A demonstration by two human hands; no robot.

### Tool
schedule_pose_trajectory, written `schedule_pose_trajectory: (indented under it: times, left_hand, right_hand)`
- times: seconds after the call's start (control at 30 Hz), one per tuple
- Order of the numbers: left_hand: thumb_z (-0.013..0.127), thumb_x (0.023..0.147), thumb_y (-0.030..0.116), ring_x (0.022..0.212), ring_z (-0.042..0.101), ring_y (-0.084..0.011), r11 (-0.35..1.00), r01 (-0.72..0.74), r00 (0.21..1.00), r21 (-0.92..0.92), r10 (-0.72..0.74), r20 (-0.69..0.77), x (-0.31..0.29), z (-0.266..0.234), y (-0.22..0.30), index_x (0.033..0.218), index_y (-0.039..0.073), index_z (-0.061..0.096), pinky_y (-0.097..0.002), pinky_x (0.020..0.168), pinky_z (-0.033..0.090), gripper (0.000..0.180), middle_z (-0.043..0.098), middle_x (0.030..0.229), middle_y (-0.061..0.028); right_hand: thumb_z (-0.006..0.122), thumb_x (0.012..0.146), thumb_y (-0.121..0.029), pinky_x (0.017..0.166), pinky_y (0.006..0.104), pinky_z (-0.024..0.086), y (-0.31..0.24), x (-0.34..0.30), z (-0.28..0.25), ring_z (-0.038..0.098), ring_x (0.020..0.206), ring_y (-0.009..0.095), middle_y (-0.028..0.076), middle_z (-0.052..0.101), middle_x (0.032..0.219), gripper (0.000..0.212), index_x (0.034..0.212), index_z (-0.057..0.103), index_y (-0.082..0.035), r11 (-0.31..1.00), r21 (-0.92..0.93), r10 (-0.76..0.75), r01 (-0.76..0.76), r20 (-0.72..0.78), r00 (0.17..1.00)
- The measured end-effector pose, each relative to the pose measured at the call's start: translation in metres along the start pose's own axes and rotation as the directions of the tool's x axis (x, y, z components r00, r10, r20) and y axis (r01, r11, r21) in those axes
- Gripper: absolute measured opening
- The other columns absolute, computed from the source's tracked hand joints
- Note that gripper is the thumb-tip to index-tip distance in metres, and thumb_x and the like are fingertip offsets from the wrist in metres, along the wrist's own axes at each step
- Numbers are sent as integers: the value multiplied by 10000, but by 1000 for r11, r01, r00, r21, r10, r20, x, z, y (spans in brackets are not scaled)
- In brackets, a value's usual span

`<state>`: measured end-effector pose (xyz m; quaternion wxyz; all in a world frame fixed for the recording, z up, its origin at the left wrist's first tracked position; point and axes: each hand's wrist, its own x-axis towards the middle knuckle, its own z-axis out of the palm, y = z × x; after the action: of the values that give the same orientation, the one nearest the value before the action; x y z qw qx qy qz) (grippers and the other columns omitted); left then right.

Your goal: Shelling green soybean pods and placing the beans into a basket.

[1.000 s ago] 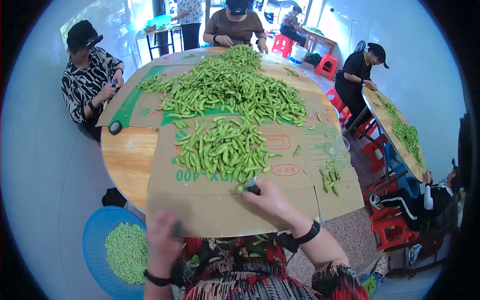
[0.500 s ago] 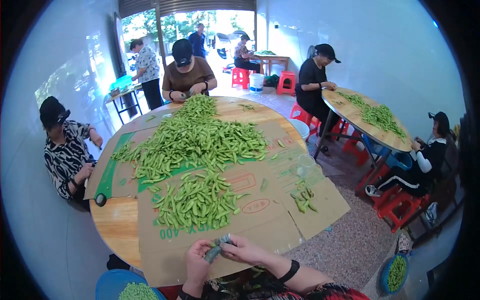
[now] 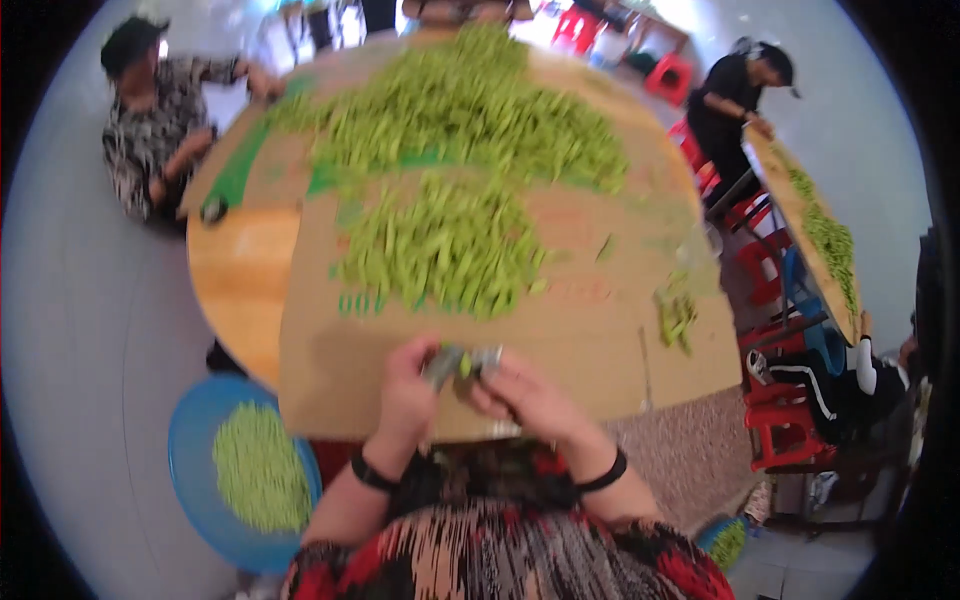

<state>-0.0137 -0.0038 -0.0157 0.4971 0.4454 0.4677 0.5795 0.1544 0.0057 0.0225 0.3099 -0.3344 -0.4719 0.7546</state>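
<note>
My left hand (image 3: 408, 388) and my right hand (image 3: 530, 395) meet over the near edge of the cardboard (image 3: 560, 350). Their fingertips are closed around a small green bean pod (image 3: 465, 365), blurred and mostly covered. Greyish wraps sit on the digits next to it. Just beyond my hands lies a small heap of green pods (image 3: 440, 250), with a much larger pile (image 3: 460, 115) behind it. A blue basin (image 3: 185, 470) of shelled light-green beans (image 3: 258, 465) stands low on the left. Black bands circle both my wrists.
The cardboard covers much of a round wooden table (image 3: 240, 290). A few darker pods (image 3: 678, 315) lie at its right, near a clear cup (image 3: 695, 245). One person (image 3: 165, 120) sits far left; another (image 3: 735, 105) works at a second table (image 3: 800, 210) on the right, beside red stools (image 3: 785, 430).
The view has tipped downward, bringing the blue basin and my lap further into sight. My hands stay together at the cardboard's near edge, with the pod between their fingers.
</note>
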Motion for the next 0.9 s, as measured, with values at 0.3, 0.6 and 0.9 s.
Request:
schedule_pose_trajectory:
  times: [0.3, 0.6, 0.9]
  left_hand:
    - [601, 835, 43, 744, 516, -61, 986, 64, 990, -151, -43, 137, 1, -1, 13, 926, 27, 595, -208, 668, 416, 93, 577, 817, 16]
    - [574, 875, 130, 752, 510, -51, 823, 341, 907, -455, -159, 390, -2, -4, 22, 944, 35, 612, -190, 664, 397, 124, 583, 849, 24]
    - [580, 849, 62, 731, 527, -62, 842, 233, 962, -486, -126, 242, -3, 1, 14, 929, 19, 635, -195, 675, 409, 106, 602, 821, 5]
  right_hand:
    - [406, 959, -158, 438, 164, 262, -5, 4, 14, 329, 488, 20, -44, 448, 633, 166, 938, 530, -50, 996, 81, 31, -27, -42, 999]
    - [449, 948, -170, 412, 150, 243, -3, -9, 17, 331, 472, 18, -23, 477, 668, 150, 968, 534, -48, 819, 528, 219, -225, 74, 973]
    - [407, 965, -200, 442, 166, 259, -5, -12, 16, 333, 490, 20, -49, 460, 640, 205, 953, 535, -41, 996, 83, 23, -18, -62, 998]
